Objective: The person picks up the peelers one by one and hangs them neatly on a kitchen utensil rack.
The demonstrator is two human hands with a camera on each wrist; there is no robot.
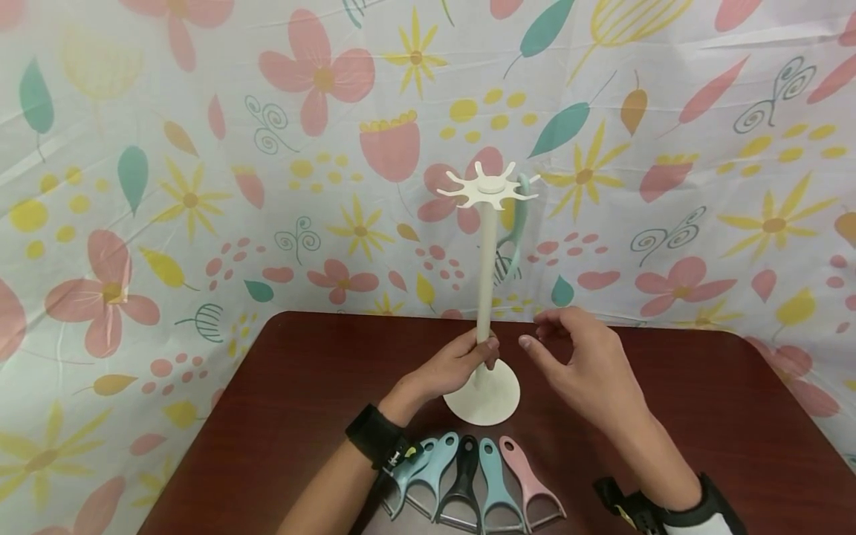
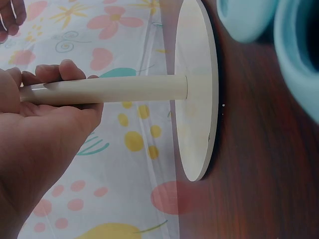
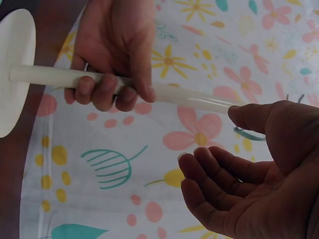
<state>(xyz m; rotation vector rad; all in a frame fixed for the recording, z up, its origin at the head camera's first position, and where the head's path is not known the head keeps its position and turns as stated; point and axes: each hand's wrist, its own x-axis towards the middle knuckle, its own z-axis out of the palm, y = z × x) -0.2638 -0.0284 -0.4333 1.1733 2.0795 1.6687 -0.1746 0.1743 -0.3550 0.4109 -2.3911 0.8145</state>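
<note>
A cream stand (image 1: 487,275) with a round base and a ring of hooks on top stands upright on the table. My left hand (image 1: 461,360) grips its pole low down, just above the base (image 2: 194,129). From a hook on the right side of the top hangs a light green peeler (image 1: 519,223). To the right of the pole, my right hand (image 1: 588,364) is held in the air, fingers loosely bent and nothing between them; the right wrist view shows its palm (image 3: 269,199). Nearer the front lie blue peelers (image 1: 493,475), a black peeler (image 1: 467,468) and a pink peeler (image 1: 524,468).
The dark red-brown table (image 1: 267,416) has rounded far corners. Behind it hangs a white cloth (image 1: 221,134) printed with flowers and leaves. The row of peelers lies between my forearms, with the left wristband (image 1: 377,437) close to its left end.
</note>
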